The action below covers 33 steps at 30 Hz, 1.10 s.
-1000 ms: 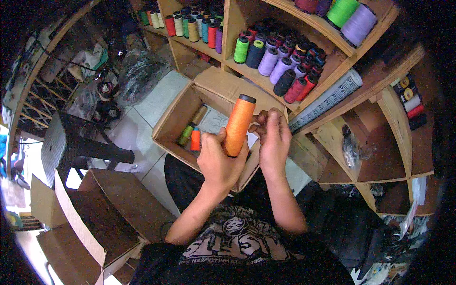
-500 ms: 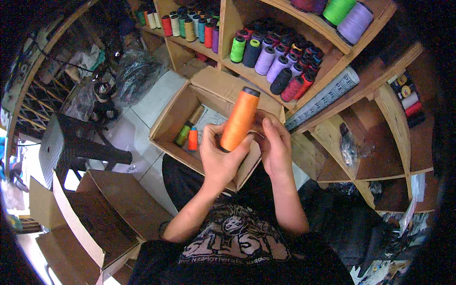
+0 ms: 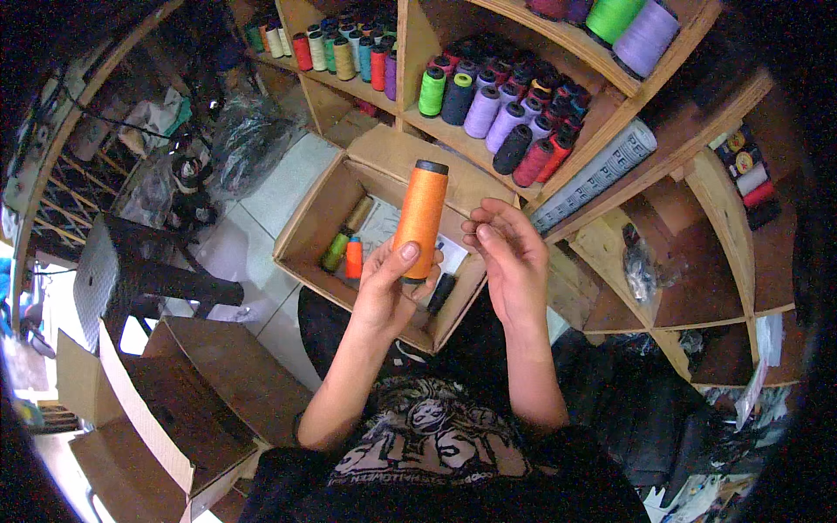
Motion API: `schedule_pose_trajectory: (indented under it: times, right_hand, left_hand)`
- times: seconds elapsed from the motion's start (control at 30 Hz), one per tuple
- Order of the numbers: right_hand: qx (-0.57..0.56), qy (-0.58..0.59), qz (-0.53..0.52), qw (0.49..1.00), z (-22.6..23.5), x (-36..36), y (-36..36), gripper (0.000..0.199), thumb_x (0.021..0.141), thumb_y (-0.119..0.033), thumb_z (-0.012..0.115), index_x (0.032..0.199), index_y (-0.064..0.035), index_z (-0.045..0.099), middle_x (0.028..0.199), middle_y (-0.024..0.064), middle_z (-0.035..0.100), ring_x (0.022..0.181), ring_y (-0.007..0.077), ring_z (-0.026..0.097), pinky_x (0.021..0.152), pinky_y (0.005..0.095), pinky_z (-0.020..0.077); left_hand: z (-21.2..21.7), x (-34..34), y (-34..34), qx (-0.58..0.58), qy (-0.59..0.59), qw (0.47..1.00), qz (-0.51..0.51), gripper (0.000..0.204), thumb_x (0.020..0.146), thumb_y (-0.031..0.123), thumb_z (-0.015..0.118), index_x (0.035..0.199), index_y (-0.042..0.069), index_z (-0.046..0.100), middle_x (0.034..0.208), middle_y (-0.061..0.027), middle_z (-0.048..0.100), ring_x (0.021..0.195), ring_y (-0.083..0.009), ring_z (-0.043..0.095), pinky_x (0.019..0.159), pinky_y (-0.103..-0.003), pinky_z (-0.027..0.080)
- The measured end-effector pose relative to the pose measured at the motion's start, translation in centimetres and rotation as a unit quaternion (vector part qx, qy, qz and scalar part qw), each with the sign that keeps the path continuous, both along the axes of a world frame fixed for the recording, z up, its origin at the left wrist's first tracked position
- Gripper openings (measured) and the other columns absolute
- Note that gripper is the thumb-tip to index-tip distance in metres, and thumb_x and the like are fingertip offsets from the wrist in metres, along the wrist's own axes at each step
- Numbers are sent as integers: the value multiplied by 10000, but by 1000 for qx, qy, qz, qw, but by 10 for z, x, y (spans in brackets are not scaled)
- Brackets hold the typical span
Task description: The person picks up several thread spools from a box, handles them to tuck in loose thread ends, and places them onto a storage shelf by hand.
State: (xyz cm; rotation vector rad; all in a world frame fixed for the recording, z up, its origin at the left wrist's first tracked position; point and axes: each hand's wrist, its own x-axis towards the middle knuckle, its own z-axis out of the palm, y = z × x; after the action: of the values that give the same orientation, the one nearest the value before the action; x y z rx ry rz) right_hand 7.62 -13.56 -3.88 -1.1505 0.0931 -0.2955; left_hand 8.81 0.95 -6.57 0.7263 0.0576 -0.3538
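Left hand [image 3: 388, 281]: we grasp the orange thread cone [image 3: 424, 207], rising above those fingers | right hand [image 3: 516, 266]: half-curled beside it, any pinched thread we cannot tell | progress: one cone up; green spool [image 3: 335, 251], black spool [image 3: 441, 295] unheld in the carton [image 3: 319, 213] below our fingers

A gap is separating the orange thread spool [image 3: 425, 209] from the right hand [image 3: 516, 261]. The left hand [image 3: 382, 286] and spool are obstructing the centre of the cardboard box [image 3: 323, 218]. Beyond the far flap [image 3: 401, 152], the wooden shelf [image 3: 558, 42] is blocking passage; a pale printed tube [image 3: 597, 177] is limiting clearance at right. Tiled floor [image 3: 259, 240] is leaving clearance between box and black stool [image 3: 118, 270].
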Motion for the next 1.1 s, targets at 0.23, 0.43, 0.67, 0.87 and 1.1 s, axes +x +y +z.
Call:
schedule_pose_trajectory:
  times: [0.23, 0.43, 0.67, 0.87, 1.1]
  right_hand:
    - [-136, 0, 90, 987, -1, -16, -16, 326, 807, -66, 624, 1109, 3, 524, 1044, 56, 579, 973, 137, 555, 793, 263, 464]
    - [-196, 1, 166, 967, -25, -26, -20, 575, 802, -99, 647, 1295, -30, 359, 1057, 84, 573, 947, 181, 580, 673, 267, 527]
    - [-214, 131, 190, 949, -30, -38, -36, 198, 851, -157, 589, 998, -28, 621, 706, 32, 622, 572, 59, 541, 508, 190, 437]
    - [-154, 109, 121, 975, -22, -46, -49, 138, 856, -165, 549, 878, -61, 638, 591, -55, 460, 506, 25, 367, 457, 190, 276]
    - [-283, 81, 73, 953, -18, -47, -68, 170, 847, -188, 562, 881, -44, 645, 695, -16, 595, 638, 77, 520, 593, 221, 408]
  left_hand:
    - [1, 2, -12, -132, 25, 983, -121, 405, 855, 365, 548, 1096, 42, 507, 889, -94, 603, 771, -165, 582, 641, -252, 480]
    - [-3, 5, -16, -177, 8, 975, -134, 417, 884, 369, 499, 1126, 29, 479, 937, -105, 590, 832, -192, 591, 718, -296, 500]
    - [3, 9, -12, -160, 22, 983, -89, 480, 871, 387, 509, 1151, 3, 439, 994, -118, 558, 852, -220, 582, 689, -311, 508]
    - [2, 14, 0, -46, -6, 994, -94, 510, 872, 437, 473, 1150, 10, 458, 956, -110, 592, 909, -248, 581, 648, -302, 450]
    - [0, 11, 0, 13, -45, 991, -128, 523, 861, 421, 515, 1143, -17, 466, 944, -122, 595, 846, -213, 595, 647, -277, 468]
